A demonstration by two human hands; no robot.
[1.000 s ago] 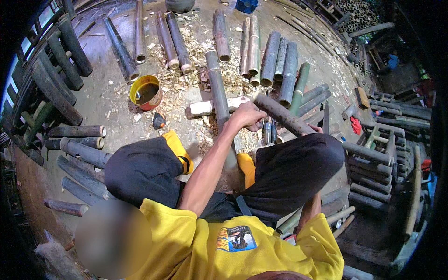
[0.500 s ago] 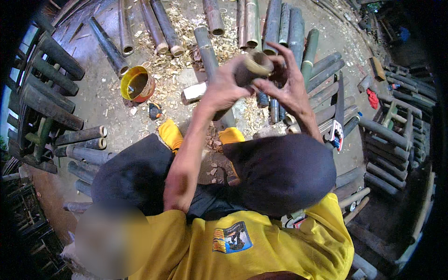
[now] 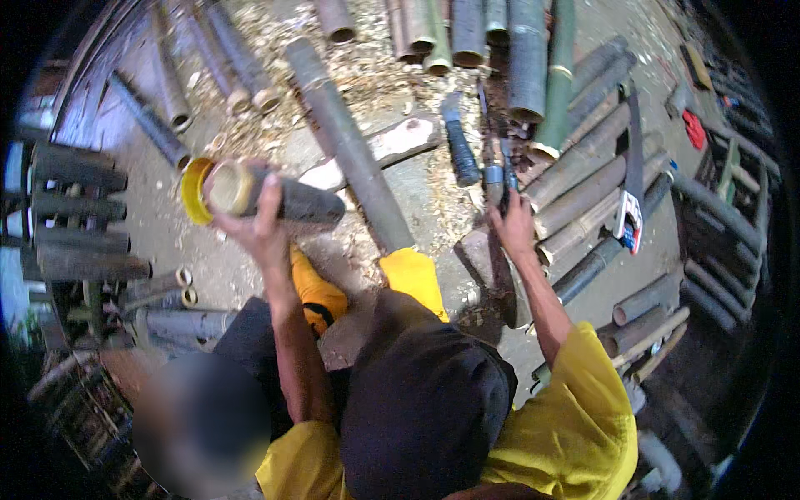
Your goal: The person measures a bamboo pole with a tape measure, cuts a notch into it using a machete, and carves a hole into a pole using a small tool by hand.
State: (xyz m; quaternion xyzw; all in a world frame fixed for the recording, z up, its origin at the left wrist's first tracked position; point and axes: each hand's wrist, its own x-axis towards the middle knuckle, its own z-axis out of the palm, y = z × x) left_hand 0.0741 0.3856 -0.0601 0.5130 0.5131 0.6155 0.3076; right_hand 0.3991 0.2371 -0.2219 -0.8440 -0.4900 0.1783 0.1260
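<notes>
My left hand [image 3: 265,229] is closed around a short bamboo tube [image 3: 310,205]. The tube is dark-skinned, and its pale cut end [image 3: 233,190] points left, in front of a yellow bucket [image 3: 193,185]. My right hand [image 3: 516,227] is down near the floor at the right, its thumb and fingers around a dark tool handle with a blue band [image 3: 494,177]. What the handle belongs to is partly hidden by the hand. Beside it lies another dark-handled tool [image 3: 460,142]. A long bamboo pole [image 3: 354,150] slants between my feet and the wood chips.
Several bamboo poles [image 3: 527,58] lie at the far side, with more [image 3: 583,179] at the right. A saw [image 3: 632,175] rests over those. A whitish wood block [image 3: 404,142] lies under the slanting pole. Wood chips [image 3: 375,75] cover the floor. Bamboo racks [image 3: 79,208] stand at the left.
Both hands were on the tube before. My left hand has carried it left and lower, toward the bucket. My right hand has let go and moved down to the tools. My knees have shifted.
</notes>
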